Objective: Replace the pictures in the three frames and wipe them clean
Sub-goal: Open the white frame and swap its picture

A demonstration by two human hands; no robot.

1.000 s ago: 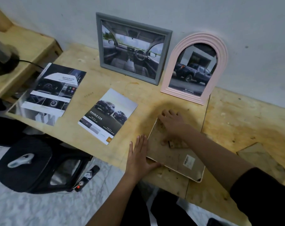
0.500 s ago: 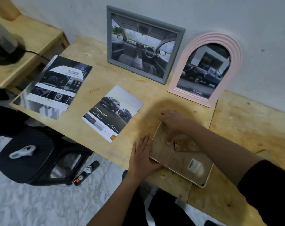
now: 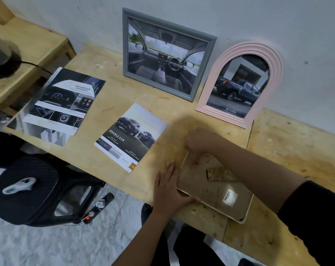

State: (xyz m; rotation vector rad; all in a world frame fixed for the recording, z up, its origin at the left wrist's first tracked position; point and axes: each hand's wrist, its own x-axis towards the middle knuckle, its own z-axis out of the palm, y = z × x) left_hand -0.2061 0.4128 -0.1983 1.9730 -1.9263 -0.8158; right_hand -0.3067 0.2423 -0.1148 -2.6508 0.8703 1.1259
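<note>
A cream frame [image 3: 216, 196] lies face down near the table's front edge, its brown backing board and folded stand showing. My left hand [image 3: 169, 191] lies flat with fingers spread, pressing the frame's left edge. My right hand [image 3: 198, 141] is curled at the frame's far left corner, one finger pushing down on the backing. A grey frame [image 3: 205, 41] with a car-interior picture and a pink arched frame [image 3: 277, 73] with a truck picture lean on the wall. A "Double Cab" car picture [image 3: 132, 137] lies flat left of my hands.
A larger "Advanced" brochure [image 3: 57, 106] overhangs the wooden table [image 3: 124, 89] at its left edge. A black stool with a small white device [image 3: 19, 186] stands below left, over a power strip. A dark lamp base with its cable sits on a side bench at far left.
My right hand has gone from lying spread on the backing to curled at the frame's far corner with a finger pressing down. My left hand stays put. The camera has moved closer.
</note>
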